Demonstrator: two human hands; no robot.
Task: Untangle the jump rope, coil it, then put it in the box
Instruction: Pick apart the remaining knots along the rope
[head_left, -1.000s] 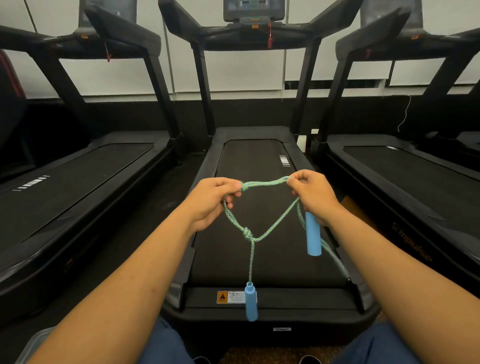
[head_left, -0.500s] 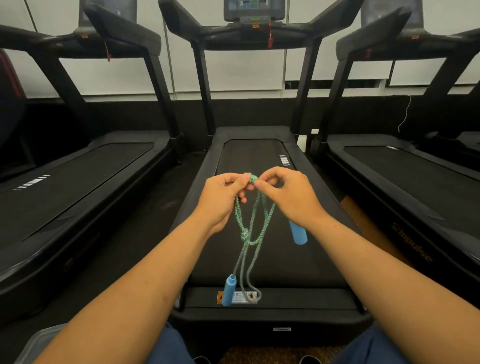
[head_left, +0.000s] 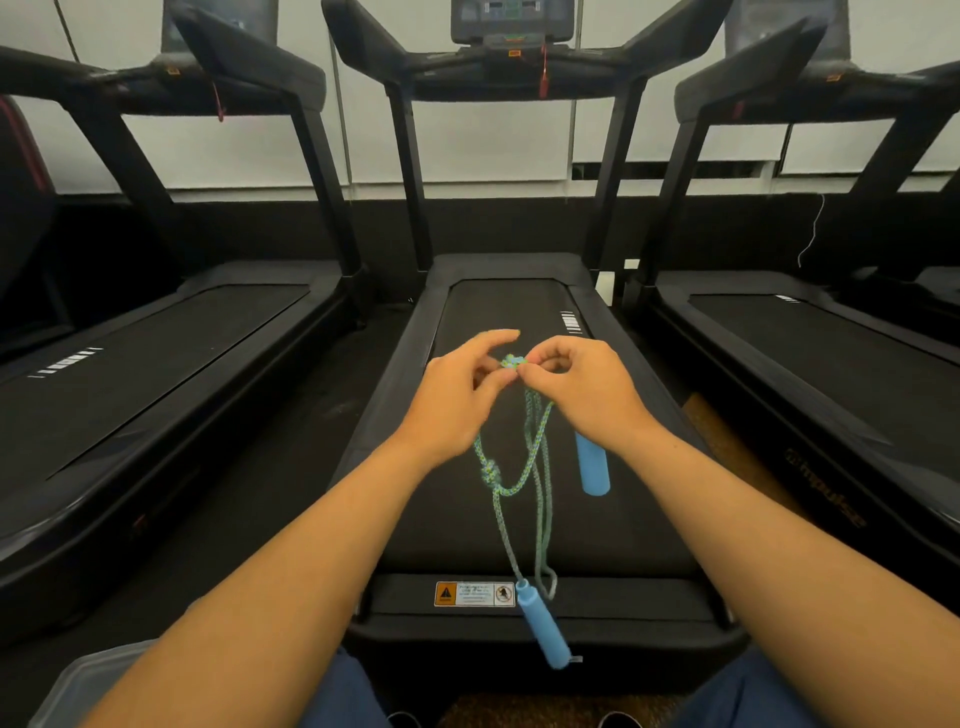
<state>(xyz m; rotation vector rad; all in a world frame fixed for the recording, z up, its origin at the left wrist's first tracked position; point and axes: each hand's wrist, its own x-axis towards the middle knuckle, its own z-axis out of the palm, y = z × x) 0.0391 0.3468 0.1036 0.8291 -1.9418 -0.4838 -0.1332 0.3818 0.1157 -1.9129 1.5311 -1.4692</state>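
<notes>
Rope (head_left: 535, 457) knot pinched between both grips | left hand (head_left: 457, 400) | right hand (head_left: 582, 389)

The treadmill belt (head_left: 511, 525) ahead lies open for a hand to pass; its uprights (head_left: 410, 176) stand far back. Rope strands (head_left: 537, 467) and two blue handles (head_left: 540, 623) dangle mid-lane. Neighbouring treadmills (head_left: 156, 364) flank both sides.

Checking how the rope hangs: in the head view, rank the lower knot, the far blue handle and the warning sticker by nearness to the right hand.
From the right hand:
1. Lower knot, down-left.
2. Warning sticker, treadmill's near end.
3. Far blue handle, lowest, beside the sticker.
</notes>
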